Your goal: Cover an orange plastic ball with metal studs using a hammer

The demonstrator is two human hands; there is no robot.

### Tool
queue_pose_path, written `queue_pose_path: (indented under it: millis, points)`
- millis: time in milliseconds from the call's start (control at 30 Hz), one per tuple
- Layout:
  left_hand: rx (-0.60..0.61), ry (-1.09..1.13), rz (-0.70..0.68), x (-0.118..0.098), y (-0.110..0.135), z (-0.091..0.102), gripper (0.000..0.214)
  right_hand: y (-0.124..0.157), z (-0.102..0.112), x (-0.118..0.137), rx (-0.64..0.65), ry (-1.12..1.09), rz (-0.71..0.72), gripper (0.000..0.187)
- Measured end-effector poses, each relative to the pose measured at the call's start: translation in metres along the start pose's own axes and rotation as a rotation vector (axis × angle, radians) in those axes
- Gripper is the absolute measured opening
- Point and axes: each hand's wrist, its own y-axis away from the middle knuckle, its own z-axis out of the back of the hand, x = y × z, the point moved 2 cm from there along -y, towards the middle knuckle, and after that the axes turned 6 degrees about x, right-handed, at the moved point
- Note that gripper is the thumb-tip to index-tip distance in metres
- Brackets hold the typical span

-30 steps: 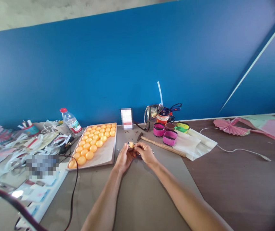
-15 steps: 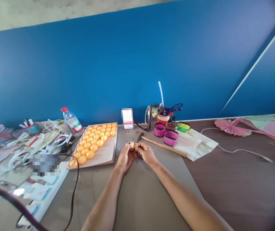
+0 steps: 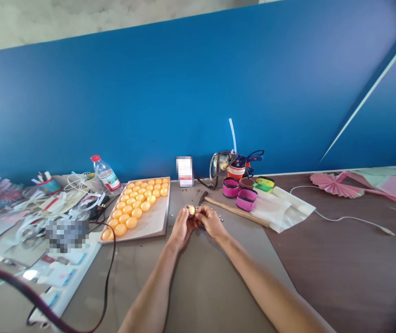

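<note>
Close together over the grey mat, both hands are at a small yellow-orange ping-pong ball (image 3: 191, 210). My left hand (image 3: 181, 227) is closed around it, with the thumb along its left side, where a small dark bluish bit shows. My right hand (image 3: 211, 221) is pinched at the ball's right side; anything between those fingertips is too small to make out. Several small shiny beads (image 3: 221, 217) lie on the mat beside my right hand. Just beyond that hand rests a hammer (image 3: 234, 210) with a wooden handle.
Left of my hands, a shallow tray (image 3: 156, 219) holds rows of orange balls. A water bottle (image 3: 106, 177), loose cables and a power strip (image 3: 76, 273) lie farther left. To the right are magenta bands (image 3: 246, 199), plastic sheeting (image 3: 281, 210), a white cable and a pink paper fan (image 3: 338, 185).
The whole view has shifted slightly, so things sit a little farther right. Both hands keep their grip at the ball, which seems turned a little and shows a paler face.
</note>
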Motion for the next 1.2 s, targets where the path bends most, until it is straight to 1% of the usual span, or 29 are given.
queue_pose_path:
  millis: [200, 333, 400, 433, 500, 567, 600, 633, 700, 733, 800, 867, 967, 1100, 1200]
  points:
    - [-0.011, -0.071, 0.012, 0.002, 0.002, -0.001, 0.030, 0.000, 0.000, -0.001, 0.006, 0.003, -0.043, 0.024]
    - [0.018, 0.008, 0.018, -0.001, 0.000, -0.001, 0.030, -0.002, 0.000, 0.003, 0.015, 0.045, -0.037, 0.022]
    - [0.030, 0.057, 0.040, -0.003, -0.002, 0.000, 0.032, -0.003, 0.004, 0.007, 0.000, 0.093, 0.001, 0.019]
    - [0.029, 0.076, 0.048, -0.005, -0.002, 0.001, 0.032, -0.004, 0.008, 0.009, -0.031, 0.142, 0.037, 0.018]
    - [0.011, 0.107, 0.058, -0.007, -0.003, 0.003, 0.033, -0.005, 0.020, 0.014, -0.160, 0.322, 0.133, 0.016]
    - [-0.011, 0.139, 0.058, -0.009, -0.004, 0.005, 0.032, -0.004, 0.033, 0.017, -0.355, 0.620, 0.224, 0.014]
    - [-0.017, 0.156, 0.058, -0.009, -0.004, 0.006, 0.033, -0.003, 0.039, 0.018, -0.427, 0.787, 0.225, 0.015]
    - [-0.020, 0.170, 0.058, -0.010, -0.003, 0.006, 0.033, -0.002, 0.045, 0.017, -0.475, 0.959, 0.189, 0.018]
    - [-0.024, 0.185, 0.056, -0.010, -0.003, 0.007, 0.033, 0.000, 0.053, 0.015, -0.534, 1.232, 0.059, 0.029]
    - [-0.024, 0.187, 0.056, -0.010, -0.003, 0.007, 0.033, 0.000, 0.056, 0.014, -0.538, 1.327, -0.017, 0.034]
    - [-0.021, 0.190, 0.055, -0.010, -0.002, 0.007, 0.033, 0.001, 0.060, 0.012, -0.516, 1.440, -0.137, 0.037]
    - [-0.019, 0.202, 0.050, -0.011, -0.002, 0.007, 0.032, 0.002, 0.061, 0.012, -0.493, 1.486, -0.198, 0.036]
    - [-0.021, 0.218, 0.052, -0.011, -0.002, 0.008, 0.032, 0.000, 0.064, 0.011, -0.519, 1.493, -0.205, 0.036]
    - [-0.027, 0.223, 0.054, -0.011, -0.002, 0.009, 0.032, -0.002, 0.071, 0.005, -0.590, 1.445, -0.164, 0.031]
    - [-0.029, 0.233, 0.050, -0.011, -0.002, 0.010, 0.031, -0.004, 0.073, 0.002, -0.621, 1.400, -0.060, 0.027]
